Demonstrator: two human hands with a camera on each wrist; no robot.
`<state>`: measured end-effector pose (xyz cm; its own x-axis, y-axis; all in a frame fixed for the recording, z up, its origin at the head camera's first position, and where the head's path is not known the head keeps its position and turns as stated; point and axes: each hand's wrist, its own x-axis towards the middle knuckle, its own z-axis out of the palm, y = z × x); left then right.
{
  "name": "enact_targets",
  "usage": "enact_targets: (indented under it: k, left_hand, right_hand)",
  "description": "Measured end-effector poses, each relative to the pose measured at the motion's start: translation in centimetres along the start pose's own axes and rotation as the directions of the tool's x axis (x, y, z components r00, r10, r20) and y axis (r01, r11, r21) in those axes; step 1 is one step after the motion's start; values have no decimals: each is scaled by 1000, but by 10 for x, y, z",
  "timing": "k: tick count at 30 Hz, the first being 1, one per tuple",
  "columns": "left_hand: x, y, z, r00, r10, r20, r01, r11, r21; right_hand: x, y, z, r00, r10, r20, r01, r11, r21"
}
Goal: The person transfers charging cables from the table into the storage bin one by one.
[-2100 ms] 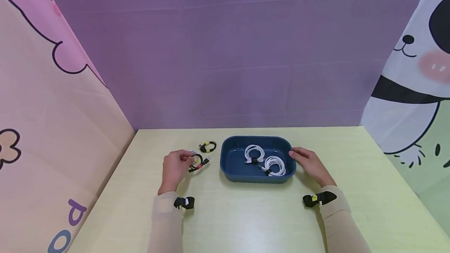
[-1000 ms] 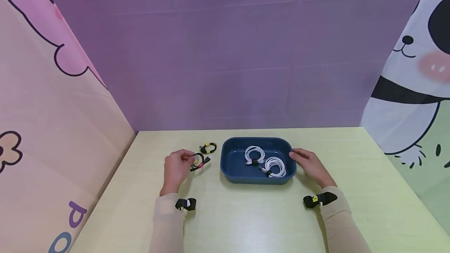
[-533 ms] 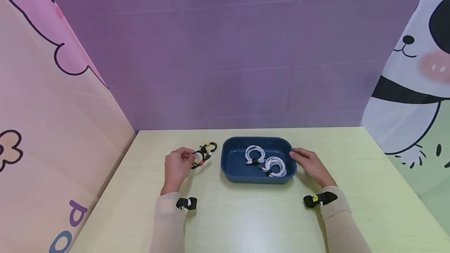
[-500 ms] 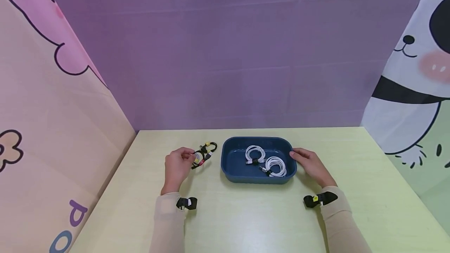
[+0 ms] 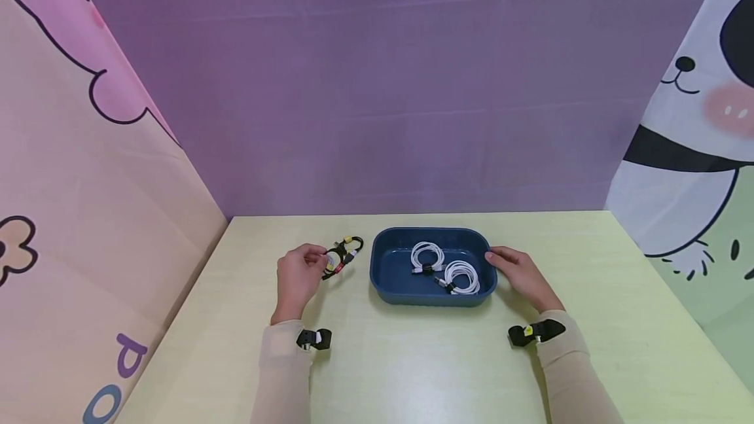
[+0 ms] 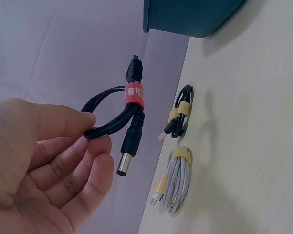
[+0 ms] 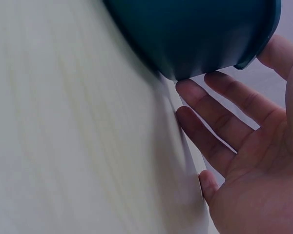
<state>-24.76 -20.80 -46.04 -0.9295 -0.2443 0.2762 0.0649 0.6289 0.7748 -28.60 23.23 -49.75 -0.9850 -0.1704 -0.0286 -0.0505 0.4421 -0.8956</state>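
Note:
My left hand (image 5: 299, 280) pinches a coiled black cable (image 6: 118, 122) between thumb and fingers, above the table. A red strap binds that cable; a barrel plug and a small connector stick out. Beyond it in the left wrist view lie a black USB cable (image 6: 184, 100) and a light grey cable (image 6: 175, 183), both with yellow ties. My right hand (image 5: 521, 278) holds the right end of a blue plastic box (image 5: 432, 299), its thumb at the rim and fingertips against the outer wall. Two white coiled cables (image 5: 474, 280) with black ties lie inside the box.
The box stands on a pale wood-look table (image 5: 412, 365), right of the loose cables. A purple cloth backdrop (image 5: 377, 84) hangs behind the table's far edge, with printed cloths at both sides. Each wrist wears a small black camera (image 5: 314, 339).
My left hand has shifted slightly away from me and to the right with the red-strapped cable, which now overlaps the yellow-tied black cable in the head view. The right hand and box stay put.

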Motion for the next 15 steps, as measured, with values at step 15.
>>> enact_targets:
  k: [15]
  left_hand:
    - [-1, 6, 0, 1000, 2, -11, -2, 1000, 1]
  right_hand:
    - [1, 2, 0, 1000, -5, -3, 4, 1000, -13]
